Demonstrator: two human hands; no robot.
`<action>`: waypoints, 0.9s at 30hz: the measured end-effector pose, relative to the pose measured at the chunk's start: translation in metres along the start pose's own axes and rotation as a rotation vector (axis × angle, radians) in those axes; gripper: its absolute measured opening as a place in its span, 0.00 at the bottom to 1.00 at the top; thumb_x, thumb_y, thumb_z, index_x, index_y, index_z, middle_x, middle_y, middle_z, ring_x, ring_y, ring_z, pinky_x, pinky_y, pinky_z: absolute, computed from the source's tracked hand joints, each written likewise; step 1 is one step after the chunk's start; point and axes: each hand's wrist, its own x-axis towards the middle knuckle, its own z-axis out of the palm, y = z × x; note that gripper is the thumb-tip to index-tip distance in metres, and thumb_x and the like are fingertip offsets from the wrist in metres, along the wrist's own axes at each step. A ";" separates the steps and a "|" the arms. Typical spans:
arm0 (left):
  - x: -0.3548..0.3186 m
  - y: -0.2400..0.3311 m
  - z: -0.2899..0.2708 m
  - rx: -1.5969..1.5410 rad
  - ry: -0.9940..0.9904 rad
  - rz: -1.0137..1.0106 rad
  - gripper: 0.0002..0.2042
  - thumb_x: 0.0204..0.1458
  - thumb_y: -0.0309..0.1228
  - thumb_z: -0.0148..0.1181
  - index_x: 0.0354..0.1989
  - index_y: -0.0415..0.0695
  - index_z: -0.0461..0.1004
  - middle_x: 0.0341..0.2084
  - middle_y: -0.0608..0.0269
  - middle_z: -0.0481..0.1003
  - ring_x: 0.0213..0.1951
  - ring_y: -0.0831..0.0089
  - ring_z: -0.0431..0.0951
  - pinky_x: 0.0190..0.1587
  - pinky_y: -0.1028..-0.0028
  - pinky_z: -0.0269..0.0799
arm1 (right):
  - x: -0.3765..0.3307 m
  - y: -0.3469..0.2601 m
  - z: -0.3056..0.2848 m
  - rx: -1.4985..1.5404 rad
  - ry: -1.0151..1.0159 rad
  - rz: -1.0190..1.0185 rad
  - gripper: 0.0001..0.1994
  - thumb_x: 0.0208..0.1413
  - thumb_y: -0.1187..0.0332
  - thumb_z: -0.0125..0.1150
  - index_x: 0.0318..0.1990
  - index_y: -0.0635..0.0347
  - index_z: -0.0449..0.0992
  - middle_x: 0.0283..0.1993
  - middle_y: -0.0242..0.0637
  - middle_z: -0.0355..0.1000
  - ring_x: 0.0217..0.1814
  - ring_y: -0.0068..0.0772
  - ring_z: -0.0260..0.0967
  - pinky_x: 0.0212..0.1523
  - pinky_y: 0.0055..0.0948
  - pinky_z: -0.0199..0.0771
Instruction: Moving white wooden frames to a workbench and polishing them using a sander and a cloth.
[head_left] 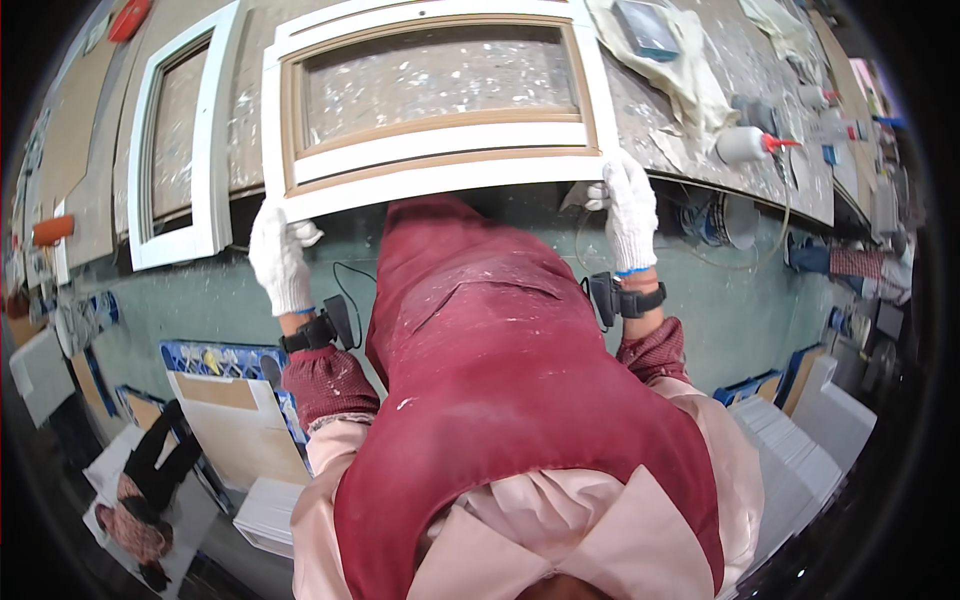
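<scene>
A white rectangular frame (440, 176) with a brown inner edge lies on the paint-spotted workbench (252, 110), and its near side juts past the bench edge. At its near left corner my left hand (281, 258), in a white knit glove, grips the frame with curled fingers. My right hand (630, 212), gloved the same way, holds the near right corner. The undersides of both grips are hidden. To the left, a second white frame (208, 160) also overhangs the bench edge, apart from my left hand.
On the bench's right are a grey-blue block (644, 30), a pale cloth (690, 75) and a white squeeze bottle (742, 145) with a red tip. An orange-red object (53, 230) sits far left. Behind me stand stacked white panels (785, 470); another person (140, 510) is at lower left.
</scene>
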 end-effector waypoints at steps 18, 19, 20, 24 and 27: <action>-0.021 0.003 0.001 0.051 0.184 -0.088 0.20 0.62 0.41 0.53 0.55 0.38 0.69 0.22 0.66 0.71 0.16 0.80 0.67 0.13 0.78 0.62 | -0.022 -0.029 0.016 -0.787 -0.063 -0.956 0.21 0.52 0.70 0.65 0.54 0.65 0.74 0.43 0.44 0.77 0.43 0.39 0.75 0.47 0.30 0.74; -0.021 0.002 0.000 0.050 0.187 -0.083 0.20 0.62 0.41 0.53 0.55 0.38 0.69 0.22 0.66 0.71 0.16 0.80 0.67 0.13 0.78 0.62 | -0.027 -0.044 0.034 -0.876 -0.165 -1.125 0.24 0.50 0.71 0.68 0.55 0.65 0.73 0.44 0.43 0.76 0.46 0.40 0.74 0.51 0.32 0.73; -0.021 0.001 -0.001 0.040 0.162 -0.075 0.20 0.62 0.41 0.53 0.55 0.38 0.69 0.22 0.66 0.71 0.16 0.80 0.67 0.13 0.78 0.62 | -0.030 -0.045 0.047 -0.939 -0.279 -1.074 0.27 0.47 0.68 0.69 0.57 0.63 0.72 0.47 0.43 0.75 0.50 0.44 0.72 0.54 0.38 0.70; -0.021 0.003 0.001 0.023 0.131 -0.074 0.18 0.63 0.41 0.51 0.51 0.39 0.70 0.19 0.68 0.69 0.15 0.80 0.66 0.13 0.79 0.61 | -0.034 -0.041 0.085 -1.289 -0.541 -0.962 0.30 0.46 0.63 0.67 0.58 0.56 0.66 0.51 0.39 0.69 0.57 0.40 0.64 0.55 0.46 0.58; -0.021 0.003 0.001 -0.066 0.120 -0.078 0.16 0.63 0.41 0.50 0.48 0.40 0.70 0.17 0.70 0.66 0.15 0.81 0.63 0.14 0.79 0.59 | -0.024 -0.029 0.095 -1.339 -0.505 -1.012 0.26 0.43 0.66 0.67 0.53 0.55 0.69 0.44 0.36 0.69 0.50 0.41 0.65 0.51 0.44 0.60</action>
